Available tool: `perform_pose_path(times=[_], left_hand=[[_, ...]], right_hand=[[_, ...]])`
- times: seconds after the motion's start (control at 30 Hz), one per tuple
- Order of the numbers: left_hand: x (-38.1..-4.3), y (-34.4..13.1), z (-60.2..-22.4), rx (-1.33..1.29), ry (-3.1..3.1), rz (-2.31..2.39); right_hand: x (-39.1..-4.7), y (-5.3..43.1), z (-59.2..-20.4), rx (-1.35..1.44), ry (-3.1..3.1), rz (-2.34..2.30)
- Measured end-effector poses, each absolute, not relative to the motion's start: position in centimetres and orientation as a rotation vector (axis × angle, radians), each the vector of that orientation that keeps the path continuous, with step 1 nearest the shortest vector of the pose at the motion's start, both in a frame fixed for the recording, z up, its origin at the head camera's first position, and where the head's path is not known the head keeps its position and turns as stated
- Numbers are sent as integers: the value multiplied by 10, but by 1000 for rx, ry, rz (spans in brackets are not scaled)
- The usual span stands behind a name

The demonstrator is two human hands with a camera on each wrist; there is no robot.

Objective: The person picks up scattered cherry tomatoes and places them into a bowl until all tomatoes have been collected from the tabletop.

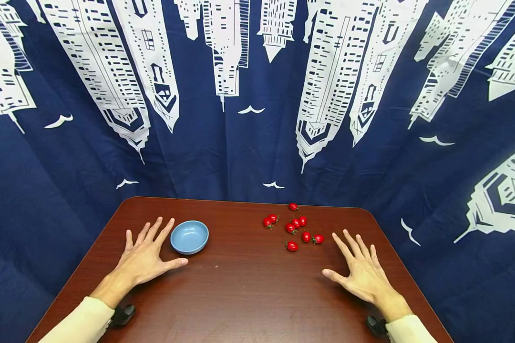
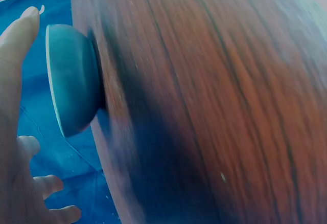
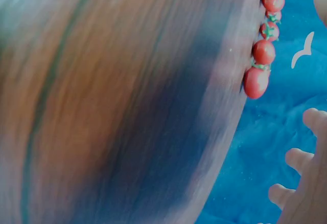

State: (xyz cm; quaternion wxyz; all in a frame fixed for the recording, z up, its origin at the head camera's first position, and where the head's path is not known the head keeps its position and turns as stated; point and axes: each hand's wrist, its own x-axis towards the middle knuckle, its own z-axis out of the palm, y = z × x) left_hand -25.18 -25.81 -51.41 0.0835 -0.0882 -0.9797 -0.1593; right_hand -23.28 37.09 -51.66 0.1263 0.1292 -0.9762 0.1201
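Observation:
On the left of the table sits a small blue bowl (image 1: 190,237) with nothing inside. My left hand (image 1: 143,257) is spread just left of it, thumb reaching past the bowl's near side. In the left wrist view the bowl (image 2: 74,81) shows side-on, near the thumb and fingers. Several red cherry tomatoes (image 1: 292,246) with green stems lie loosely grouped right of the middle. My right hand (image 1: 365,274), fingers spread and holding nothing, is to their right and nearer me. The right wrist view shows a row of tomatoes (image 3: 256,83) beyond the fingertips.
The brown wooden table (image 1: 240,295) has rounded far corners. Right behind its far edge hangs a dark blue curtain (image 1: 197,157) printed with white buildings and birds, which also runs along both sides. Dark straps (image 1: 122,315) circle both wrists below pale sleeves.

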Motion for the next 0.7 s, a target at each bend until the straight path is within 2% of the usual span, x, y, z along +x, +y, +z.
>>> perform_pose_path(times=[0.7], left_hand=[[-264,-231,-513,-301,-2852,-606]], right_hand=[[-237,343,-515,482,-2751,337]])
